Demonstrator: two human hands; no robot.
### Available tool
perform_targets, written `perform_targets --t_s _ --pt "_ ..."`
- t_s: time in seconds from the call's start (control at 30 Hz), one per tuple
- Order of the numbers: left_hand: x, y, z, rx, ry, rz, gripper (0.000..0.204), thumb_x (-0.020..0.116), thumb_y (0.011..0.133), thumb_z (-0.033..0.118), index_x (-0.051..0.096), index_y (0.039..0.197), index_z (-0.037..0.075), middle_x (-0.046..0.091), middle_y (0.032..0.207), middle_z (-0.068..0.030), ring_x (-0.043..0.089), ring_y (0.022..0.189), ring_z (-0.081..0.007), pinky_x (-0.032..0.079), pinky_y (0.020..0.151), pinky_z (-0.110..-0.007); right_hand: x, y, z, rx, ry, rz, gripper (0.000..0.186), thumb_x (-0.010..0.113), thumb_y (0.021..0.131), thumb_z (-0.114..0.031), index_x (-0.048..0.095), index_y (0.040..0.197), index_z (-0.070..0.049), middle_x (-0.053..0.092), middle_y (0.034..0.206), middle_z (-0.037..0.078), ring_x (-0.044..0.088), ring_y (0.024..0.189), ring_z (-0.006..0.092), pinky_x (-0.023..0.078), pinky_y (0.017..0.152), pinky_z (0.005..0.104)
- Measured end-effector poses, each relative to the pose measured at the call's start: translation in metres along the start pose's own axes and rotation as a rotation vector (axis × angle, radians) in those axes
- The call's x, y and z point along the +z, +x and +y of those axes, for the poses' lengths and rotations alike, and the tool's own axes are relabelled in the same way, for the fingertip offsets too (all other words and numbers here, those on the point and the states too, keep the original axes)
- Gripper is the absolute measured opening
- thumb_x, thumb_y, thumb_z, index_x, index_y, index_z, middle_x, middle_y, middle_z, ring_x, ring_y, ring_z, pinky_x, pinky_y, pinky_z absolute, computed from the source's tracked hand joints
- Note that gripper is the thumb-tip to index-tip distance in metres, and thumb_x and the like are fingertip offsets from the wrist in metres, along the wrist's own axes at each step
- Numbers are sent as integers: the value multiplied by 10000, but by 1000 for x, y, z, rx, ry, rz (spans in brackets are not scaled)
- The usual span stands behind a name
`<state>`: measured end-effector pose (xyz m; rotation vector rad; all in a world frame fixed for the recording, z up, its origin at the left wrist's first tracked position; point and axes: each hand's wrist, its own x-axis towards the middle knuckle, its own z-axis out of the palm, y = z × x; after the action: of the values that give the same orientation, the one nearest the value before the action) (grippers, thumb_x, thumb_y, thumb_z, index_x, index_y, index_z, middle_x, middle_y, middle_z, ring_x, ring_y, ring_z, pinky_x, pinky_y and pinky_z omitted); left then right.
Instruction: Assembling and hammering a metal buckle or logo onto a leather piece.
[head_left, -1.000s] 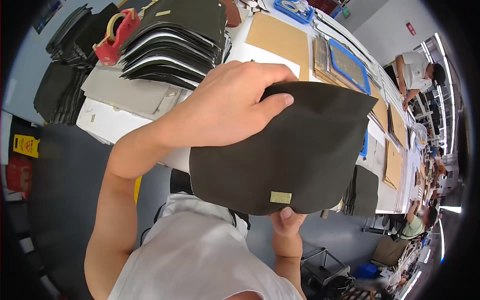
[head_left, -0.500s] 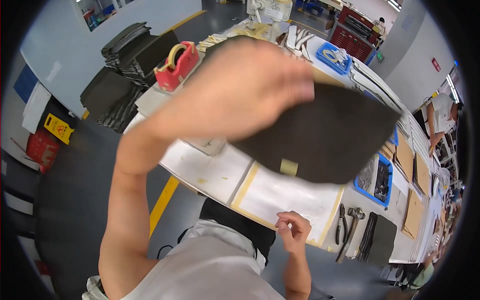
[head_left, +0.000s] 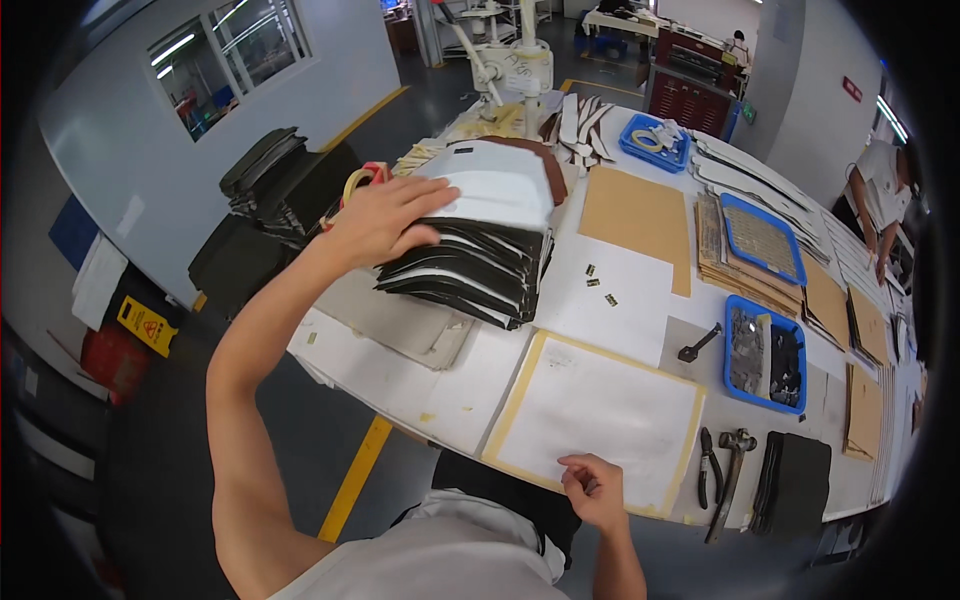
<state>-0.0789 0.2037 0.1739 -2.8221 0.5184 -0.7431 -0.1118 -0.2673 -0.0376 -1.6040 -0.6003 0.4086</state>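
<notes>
My left hand (head_left: 392, 222) rests palm down, fingers spread, on the left part of a stack of flexible panels (head_left: 470, 268). The stack has black and white edges, and the panel on top shows a white face with a small dark mark. A brown piece (head_left: 545, 165) shows behind it. Just behind my left hand, a red tape dispenser (head_left: 375, 172) is mostly hidden. My right hand (head_left: 596, 490) hovers at the near edge of a white sheet bordered with yellow tape (head_left: 600, 410). Its fingers are loosely bent, with nothing visible between them.
Pliers (head_left: 709, 468), a hammer (head_left: 733, 470) and folded black pieces (head_left: 795, 480) lie at the near right. Beyond them are a blue tray (head_left: 733, 390), a dark hand tool (head_left: 700, 343) and cardboard (head_left: 635, 215). Dark stacks (head_left: 270, 190) stand left. A co-worker (head_left: 880, 200) is far right.
My left hand has moved back from over the table, and the dark panel it carried is no longer in it. That hand now lies on the stack. My right hand has barely moved.
</notes>
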Motion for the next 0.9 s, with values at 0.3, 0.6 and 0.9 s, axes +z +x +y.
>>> perform_targets --t_s 0.3,0.6,0.9 --pt "18 13 76 224 -136 358 794 505 968 682 602 1360 -1 638 1366 -218 640 1194 -397 507 1002 -509 0 11 -14 -110 -120 -72 235 663 862 15 724 1080 -47 669 822 69 636 660 140 517 565 278" --pt "128 46 295 421 -814 -63 629 742 885 501 652 1338 75 594 1428 -172 571 1297 -378 447 1083 -517 -178 -78 -63 -6 -846 612 227 698 790 12 751 1006 -34 695 898 113 682 777 278 563 681 359" --pt "168 57 321 431 -695 -273 729 650 916 614 588 1456 128 411 1607 -178 320 1517 -363 176 1247 -571 -302 -200 -94 448 -1191 567 352 797 756 -108 788 1107 -132 697 1224 83 649 1147 318 527 994 410"
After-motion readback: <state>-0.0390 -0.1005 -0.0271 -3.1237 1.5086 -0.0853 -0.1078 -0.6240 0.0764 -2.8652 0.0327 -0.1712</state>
